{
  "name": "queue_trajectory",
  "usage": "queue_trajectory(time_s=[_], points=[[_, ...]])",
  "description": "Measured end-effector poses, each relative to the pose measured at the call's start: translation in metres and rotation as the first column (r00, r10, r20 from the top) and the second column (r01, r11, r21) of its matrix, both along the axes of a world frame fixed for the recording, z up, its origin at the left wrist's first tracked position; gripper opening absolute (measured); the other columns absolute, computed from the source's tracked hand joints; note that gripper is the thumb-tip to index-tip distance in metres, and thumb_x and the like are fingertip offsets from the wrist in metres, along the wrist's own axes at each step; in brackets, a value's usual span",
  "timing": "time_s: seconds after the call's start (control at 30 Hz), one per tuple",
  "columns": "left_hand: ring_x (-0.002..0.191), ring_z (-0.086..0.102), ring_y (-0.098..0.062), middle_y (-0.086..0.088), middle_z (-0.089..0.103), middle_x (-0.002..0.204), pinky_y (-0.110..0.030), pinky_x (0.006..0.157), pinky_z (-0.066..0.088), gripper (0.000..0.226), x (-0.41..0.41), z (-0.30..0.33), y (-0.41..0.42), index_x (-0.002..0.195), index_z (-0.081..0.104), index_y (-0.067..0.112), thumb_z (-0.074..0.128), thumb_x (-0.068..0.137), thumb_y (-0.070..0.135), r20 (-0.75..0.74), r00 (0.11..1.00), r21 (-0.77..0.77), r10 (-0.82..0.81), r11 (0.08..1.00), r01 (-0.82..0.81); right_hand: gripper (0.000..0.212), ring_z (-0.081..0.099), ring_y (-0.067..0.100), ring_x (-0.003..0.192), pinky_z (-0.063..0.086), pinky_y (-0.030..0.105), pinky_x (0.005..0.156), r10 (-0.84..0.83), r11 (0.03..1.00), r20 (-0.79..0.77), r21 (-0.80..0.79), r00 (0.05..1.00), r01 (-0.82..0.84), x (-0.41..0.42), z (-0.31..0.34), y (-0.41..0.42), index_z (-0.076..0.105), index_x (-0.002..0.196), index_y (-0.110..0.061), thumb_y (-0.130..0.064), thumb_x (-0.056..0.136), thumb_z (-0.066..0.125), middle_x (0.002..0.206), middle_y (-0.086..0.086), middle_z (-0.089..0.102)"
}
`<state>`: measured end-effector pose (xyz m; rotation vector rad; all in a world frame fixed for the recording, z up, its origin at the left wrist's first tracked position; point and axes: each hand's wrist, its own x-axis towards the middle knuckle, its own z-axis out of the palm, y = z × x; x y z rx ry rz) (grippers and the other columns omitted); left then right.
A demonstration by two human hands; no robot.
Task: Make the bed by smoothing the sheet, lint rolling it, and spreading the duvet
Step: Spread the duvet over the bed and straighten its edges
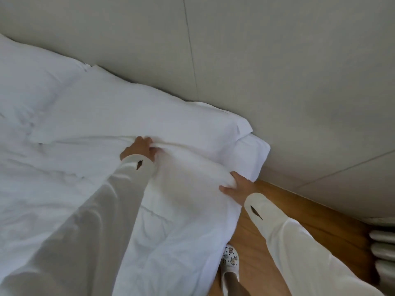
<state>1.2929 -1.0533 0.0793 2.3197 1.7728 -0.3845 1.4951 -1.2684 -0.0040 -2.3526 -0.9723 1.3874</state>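
White long sleeves point(81, 227), charm-studded white clog point(229, 260)

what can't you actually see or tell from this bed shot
- Head view: fingertips of the left hand and right hand, buried in a fold of the duvet.
- Sheet under the duvet: covered, so its smoothness is unknown.
- Lint roller: not in view.
- Bed's left and foot end: cut off by the frame edges.
- Shoe charms: too small.
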Motion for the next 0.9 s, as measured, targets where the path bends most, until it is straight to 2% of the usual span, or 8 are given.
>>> queue_trajectory(time_s=[0.17, 0.27, 0.43, 0.57, 0.63, 0.7, 0.8, 0.9], points=[[0.098, 0.055, -0.037, -0.019, 0.054, 0.107, -0.04, 0.076, 0.04, 0.023, 0.018, 0.019, 0.008, 0.108, 0.058, 0.005, 0.046, 0.088, 0.003, 0.261, 0.958, 0.286, -0.115, 0.958, 0.037, 0.028, 0.055, 0.025, 0.105, 0.037, 0.026, 0.081, -0.166, 0.958, -0.096, 0.22, 0.982, 0.183, 0.022, 0.011, 0.001, 0.056, 0.121, -0.018, -0.031, 0.096, 0.056, 0.107, 0.002, 0.059], [0.094, 0.054, -0.038, -0.021, 0.053, 0.104, -0.037, 0.073, 0.037, 0.023, 0.043, 0.011, 0.008, 0.102, 0.059, 0.0, 0.046, 0.084, -0.004, 0.352, 0.908, 0.294, -0.227, 0.948, 0.123, 0.03, 0.054, 0.025, 0.104, 0.039, 0.028, 0.084, -0.199, 0.966, -0.09, 0.15, 0.976, 0.211, 0.046, 0.013, -0.014, 0.055, 0.124, -0.02, -0.033, 0.097, 0.055, 0.107, 0.003, 0.057], [0.119, 0.048, -0.033, -0.011, 0.029, 0.146, -0.037, 0.099, 0.039, 0.041, 0.044, -0.046, -0.003, 0.131, 0.043, 0.002, 0.051, 0.092, 0.014, 0.54, 0.842, 0.073, -0.006, 0.997, -0.04, 0.04, 0.054, 0.025, 0.115, 0.04, 0.037, 0.101, 0.051, 0.988, 0.35, -0.157, 0.936, 0.005, 0.033, -0.008, 0.006, 0.046, 0.129, -0.033, -0.051, 0.093, 0.047, 0.123, 0.0, 0.058], [0.138, 0.02, -0.008, 0.002, -0.006, 0.152, -0.012, 0.107, 0.02, 0.076, 0.013, -0.054, -0.049, 0.147, 0.017, 0.001, 0.054, 0.088, 0.031, 0.773, 0.628, 0.06, -0.089, 0.996, 0.067, 0.054, 0.033, 0.03, 0.137, 0.025, 0.043, 0.113, -0.284, 0.904, 0.465, 0.422, 0.839, 0.073, -0.034, 0.015, 0.041, 0.044, 0.14, -0.017, -0.012, 0.087, 0.054, 0.148, 0.009, 0.038], [0.14, 0.012, -0.005, 0.006, -0.006, 0.154, -0.016, 0.111, 0.017, 0.073, -0.016, -0.054, -0.06, 0.149, 0.014, 0.008, 0.046, 0.091, 0.037, 0.704, 0.695, 0.056, -0.144, 0.988, 0.147, 0.048, 0.034, 0.028, 0.138, 0.025, 0.042, 0.111, -0.023, 0.748, 0.619, 0.532, 0.785, -0.397, -0.073, 0.033, 0.057, 0.046, 0.141, -0.023, -0.025, 0.092, 0.048, 0.15, 0.005, 0.039], [0.145, 0.005, -0.011, 0.005, -0.004, 0.158, -0.028, 0.117, 0.012, 0.069, -0.053, -0.057, -0.055, 0.151, 0.011, 0.02, 0.027, 0.091, 0.049, 0.464, 0.849, 0.07, -0.254, 0.966, 0.251, 0.049, 0.021, 0.024, 0.146, 0.015, 0.044, 0.114, 0.314, 0.678, 0.712, 0.294, 0.628, -0.673, -0.094, 0.039, 0.069, 0.038, 0.145, -0.036, -0.039, 0.096, 0.038, 0.158, -0.006, 0.026], [0.146, -0.008, -0.011, 0.01, -0.013, 0.158, -0.036, 0.118, 0.0, 0.061, -0.109, -0.052, -0.04, 0.15, 0.0, 0.037, 0.028, 0.097, 0.05, 0.165, 0.938, -0.024, -0.304, 0.95, 0.312, 0.048, 0.008, 0.019, 0.147, -0.001, 0.048, 0.118, 0.431, 0.818, 0.673, -0.011, 0.601, -0.575, -0.111, 0.045, 0.087, 0.035, 0.143, -0.038, -0.037, 0.095, 0.039, 0.158, -0.01, 0.016], [0.146, -0.005, -0.012, 0.011, -0.012, 0.158, -0.036, 0.118, 0.007, 0.058, -0.152, -0.034, -0.014, 0.149, 0.001, 0.04, 0.031, 0.099, 0.044, 0.169, 0.957, -0.117, -0.235, 0.959, 0.256, 0.045, 0.028, 0.025, 0.137, 0.011, 0.041, 0.117, 0.256, 0.897, 0.705, 0.082, 0.661, -0.434, -0.151, 0.073, 0.117, 0.049, 0.133, -0.019, -0.028, 0.089, 0.049, 0.146, 0.003, 0.036]])
